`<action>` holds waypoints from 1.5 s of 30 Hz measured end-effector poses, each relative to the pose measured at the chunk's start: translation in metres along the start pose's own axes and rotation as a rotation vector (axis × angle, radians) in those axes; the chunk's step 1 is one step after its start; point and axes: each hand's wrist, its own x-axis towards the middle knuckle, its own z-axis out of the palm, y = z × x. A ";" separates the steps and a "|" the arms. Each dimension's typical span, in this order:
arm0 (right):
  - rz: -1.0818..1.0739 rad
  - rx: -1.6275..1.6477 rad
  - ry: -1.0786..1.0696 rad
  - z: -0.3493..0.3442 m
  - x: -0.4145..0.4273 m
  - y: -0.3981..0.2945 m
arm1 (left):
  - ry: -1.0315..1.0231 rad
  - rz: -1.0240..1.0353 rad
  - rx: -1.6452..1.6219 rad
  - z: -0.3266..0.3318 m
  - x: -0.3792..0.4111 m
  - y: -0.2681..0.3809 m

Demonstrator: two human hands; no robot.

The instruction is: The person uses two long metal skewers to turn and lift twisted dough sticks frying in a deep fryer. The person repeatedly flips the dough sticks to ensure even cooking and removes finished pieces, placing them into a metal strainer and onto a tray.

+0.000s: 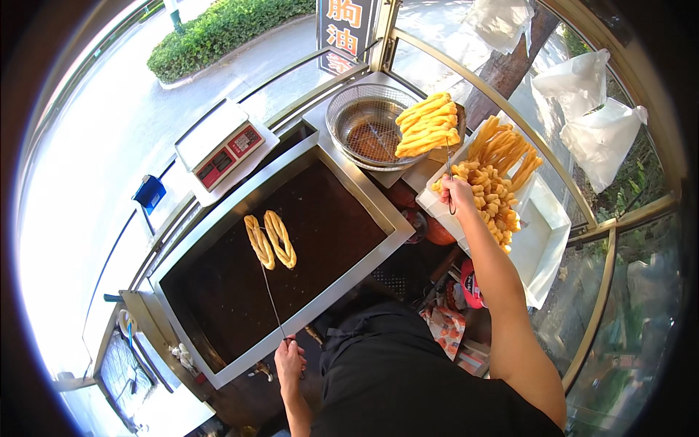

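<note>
My left hand (290, 358) grips the handle of a long thin metal skewer (271, 297). Its far end reaches two twisted dough loops (280, 239) lying in the dark oil of a rectangular metal fryer (349, 281). With my right hand (457, 195) I hold a second metal rod tool (449, 164) by its looped handle. At its far end is a stack of golden fried dough sticks (428, 124), at the right side of a round wire basket (371, 128). Below my right hand, more fried dough (491, 191) fills a white tray; whether the hand touches it I cannot tell.
A scale (224, 153) with a red panel stands beyond the fryer, with a blue box (149, 192) to its left. An empty-looking white tray (538, 235) lies at the right. White plastic bags (603, 136) hang by the framed glass panes. The fryer's metal rim (306, 322) runs close before me.
</note>
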 end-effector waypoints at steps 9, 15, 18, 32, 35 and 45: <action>-0.037 -0.062 0.039 0.005 0.000 0.004 | -0.203 0.177 -0.166 0.021 -0.005 0.078; -0.038 -0.087 0.055 0.013 -0.004 0.000 | -0.396 0.265 0.070 0.069 -0.003 0.151; -0.036 -0.066 0.079 0.006 0.005 0.007 | -0.465 0.381 0.232 0.098 0.002 0.179; -0.027 -0.073 0.030 0.019 -0.015 0.005 | -0.662 0.505 0.446 0.165 0.022 0.216; -0.049 -0.046 0.017 0.008 -0.025 0.016 | -0.684 0.478 0.421 0.174 0.026 0.211; 0.001 -0.060 0.119 -0.008 -0.182 0.068 | -0.649 0.417 0.382 0.173 0.026 0.210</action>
